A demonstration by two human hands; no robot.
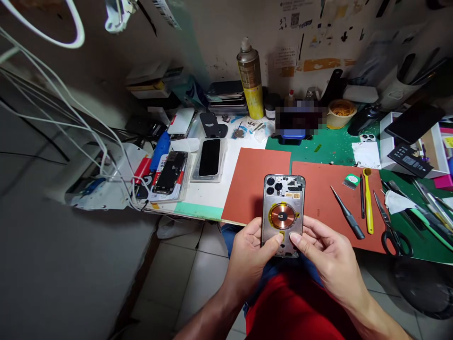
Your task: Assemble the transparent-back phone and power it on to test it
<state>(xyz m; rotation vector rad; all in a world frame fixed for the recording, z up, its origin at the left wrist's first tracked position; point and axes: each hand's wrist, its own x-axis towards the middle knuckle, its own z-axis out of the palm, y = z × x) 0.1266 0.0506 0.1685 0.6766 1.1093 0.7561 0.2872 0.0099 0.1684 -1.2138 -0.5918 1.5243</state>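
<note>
An opened phone body (290, 242) is held upright over the front edge of the bench, its inner metal plate facing me. It shows a round copper coil (282, 216) with yellow tape and camera lenses at its top left. My left hand (253, 248) grips the lower left side, thumb on the plate beneath the coil. From the right, my right hand (327, 250) holds the lower right edge, its thumb also on the plate. The fingers behind the phone are partly hidden. Reddish-brown mats (262, 174) lie beyond it.
To the right are a screwdriver (347, 212), a yellow-handled brush (368, 200), scissors (392, 231) and a white box (389, 123). A black-screened phone (210, 157) and phone part (171, 172) lie left. A spray can (252, 85) stands behind; white cables (88, 113) hang left.
</note>
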